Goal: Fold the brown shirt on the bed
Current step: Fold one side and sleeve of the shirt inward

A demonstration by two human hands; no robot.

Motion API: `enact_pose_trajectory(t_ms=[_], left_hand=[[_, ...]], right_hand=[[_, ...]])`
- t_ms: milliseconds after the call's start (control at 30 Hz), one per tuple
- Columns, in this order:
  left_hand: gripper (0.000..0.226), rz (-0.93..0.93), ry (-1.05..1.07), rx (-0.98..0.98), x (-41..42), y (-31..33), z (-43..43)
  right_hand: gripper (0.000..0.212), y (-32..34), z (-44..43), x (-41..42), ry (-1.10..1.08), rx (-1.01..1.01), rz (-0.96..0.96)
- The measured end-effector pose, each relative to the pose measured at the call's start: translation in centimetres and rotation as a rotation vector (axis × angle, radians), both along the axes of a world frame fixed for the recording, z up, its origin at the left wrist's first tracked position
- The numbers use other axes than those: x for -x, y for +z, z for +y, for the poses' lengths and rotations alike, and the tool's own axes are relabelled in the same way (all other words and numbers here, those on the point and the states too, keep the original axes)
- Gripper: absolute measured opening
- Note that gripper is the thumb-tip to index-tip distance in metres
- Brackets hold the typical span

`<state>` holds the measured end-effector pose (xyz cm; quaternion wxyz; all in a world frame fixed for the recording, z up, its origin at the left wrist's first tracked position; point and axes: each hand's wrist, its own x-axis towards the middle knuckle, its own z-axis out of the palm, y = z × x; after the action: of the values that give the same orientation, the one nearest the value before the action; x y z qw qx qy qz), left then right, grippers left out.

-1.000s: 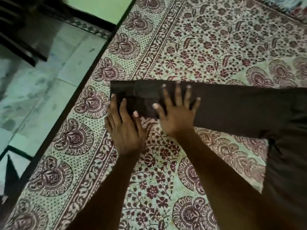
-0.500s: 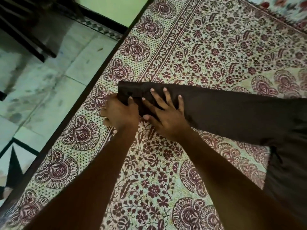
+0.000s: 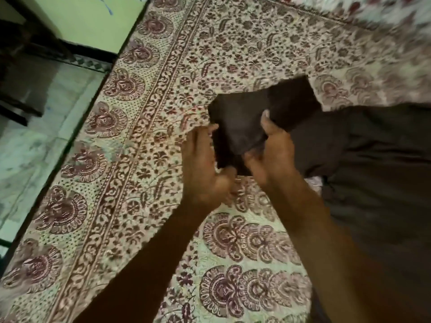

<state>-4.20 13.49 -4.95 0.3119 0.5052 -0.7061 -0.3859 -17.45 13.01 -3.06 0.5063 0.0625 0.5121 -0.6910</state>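
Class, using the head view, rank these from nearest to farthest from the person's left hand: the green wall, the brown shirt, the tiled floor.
1. The brown shirt: gripped by the left hand, just to its right.
2. The tiled floor: off to the left, past the edge of the bed.
3. The green wall: upper left, beyond the floor.

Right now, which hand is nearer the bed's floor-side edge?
The left hand: it grips the shirt at the outer edge of its end; the right hand grips further in, toward the shirt's bulk.
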Motion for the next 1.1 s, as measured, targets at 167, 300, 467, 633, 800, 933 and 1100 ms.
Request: enact_pose_trajectory(t_ms=[167,300,467,633,800,933,1100], left_hand=[[0.093,-0.437,-0.113,0.032,10.9,-0.3,2.6],[0.079,-0.729,-0.243,0.116,16.5,-1.5,2.9],[0.063,-0.647,-0.270,0.133,19.8,-3.8,5.1],[0.063,-0.315,-0.286,0.020,27.7,-3.0,9.6],[0.068,-0.343,-0.373,0.039,37.7,-1.7,15.6],[0.062,-0.497,-0.449,0.007,43.0,-1.7,19.4],[0.062,-0.650,-0.565,0.047,45.8,-3.2,21.9]], right_hand=[[0.038,4.5,8.2,11.8,-0.120,0.094,-0.071],[0.051,5.3,15.2,21.8,-0.335,0.109,-0.143],[0.043,3.9,23.5,31.9,-0.521,0.099,-0.123],[0.026,1.9,30.2,41.8,-0.611,-0.023,-0.042],[0.035,0.7,35.6,51.9,-0.724,-0.094,0.070],[0.041,-1.4,39.6,57.2,-0.744,-0.201,0.123],[0.044,-4.0,42.7,58.3,-0.725,-0.254,0.049]])
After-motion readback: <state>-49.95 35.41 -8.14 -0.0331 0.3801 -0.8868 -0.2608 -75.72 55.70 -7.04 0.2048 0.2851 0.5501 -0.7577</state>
